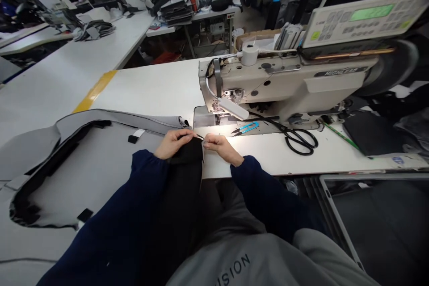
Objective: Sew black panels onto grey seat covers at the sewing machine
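Note:
In front of the sewing machine [291,80], both of my hands pinch at the upper end of a black fabric piece [186,161]. My left hand [174,143] is closed on its edge, thumb against forefinger. A short thin dark strip shows between the two hands. My right hand [221,147] is closed on the corner of the same piece, where a small greyish bit shows at the fingertips. To the left, a large grey panel with black edging [90,165] spreads over the table and reaches up to my left hand.
Blue thread snips [247,128] and black scissors [300,139] lie on the machine bed and table at right. A control panel [367,18] tops the machine. Yellow tape [95,91] crosses the white table [150,85]. A framed bin of dark panels [378,219] stands low at right.

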### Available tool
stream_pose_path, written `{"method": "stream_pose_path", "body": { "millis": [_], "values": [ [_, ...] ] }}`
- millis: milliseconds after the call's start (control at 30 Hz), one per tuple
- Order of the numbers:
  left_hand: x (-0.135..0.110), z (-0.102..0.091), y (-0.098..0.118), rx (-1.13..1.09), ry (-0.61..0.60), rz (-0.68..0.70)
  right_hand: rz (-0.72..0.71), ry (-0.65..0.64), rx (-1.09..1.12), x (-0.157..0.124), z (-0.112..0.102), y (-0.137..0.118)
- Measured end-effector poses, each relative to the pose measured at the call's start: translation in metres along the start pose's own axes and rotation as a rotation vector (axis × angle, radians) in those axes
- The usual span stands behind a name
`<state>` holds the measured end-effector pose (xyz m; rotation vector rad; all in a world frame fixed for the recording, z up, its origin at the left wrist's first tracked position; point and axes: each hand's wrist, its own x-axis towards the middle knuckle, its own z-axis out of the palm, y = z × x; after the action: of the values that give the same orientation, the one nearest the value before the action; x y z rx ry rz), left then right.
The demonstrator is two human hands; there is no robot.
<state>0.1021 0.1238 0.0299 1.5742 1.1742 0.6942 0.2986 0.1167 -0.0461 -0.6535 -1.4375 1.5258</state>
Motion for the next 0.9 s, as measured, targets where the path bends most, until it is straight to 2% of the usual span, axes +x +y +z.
{"method": "stream_pose_path", "body": {
  "millis": [67,167,333,400,567,733,800,900],
  "values": [
    [0.020,0.007,0.003,-0.061,-0.038,-0.010,0.018,0.029,0.039,-0.006,-0.020,-0.003],
    [0.043,0.020,0.003,-0.091,-0.079,-0.011,0.053,0.054,0.073,-0.012,-0.039,-0.005],
    [0.068,0.036,-0.003,0.025,0.044,0.081,0.067,0.135,0.036,-0.013,-0.057,-0.002],
    [0.074,0.040,-0.003,0.087,0.055,0.112,0.065,0.162,0.013,-0.014,-0.063,-0.002],
    [0.078,0.043,0.003,0.243,-0.002,0.141,0.070,0.145,0.008,-0.020,-0.072,-0.003],
    [0.072,0.037,0.009,0.352,-0.089,0.138,0.050,0.138,-0.048,-0.018,-0.068,0.000],
    [0.069,0.036,0.010,0.367,-0.098,0.162,0.008,0.164,-0.191,-0.020,-0.069,0.000],
    [0.065,0.036,0.009,0.346,-0.068,0.180,-0.123,0.322,-0.509,-0.044,-0.083,-0.009]
  ]
}}
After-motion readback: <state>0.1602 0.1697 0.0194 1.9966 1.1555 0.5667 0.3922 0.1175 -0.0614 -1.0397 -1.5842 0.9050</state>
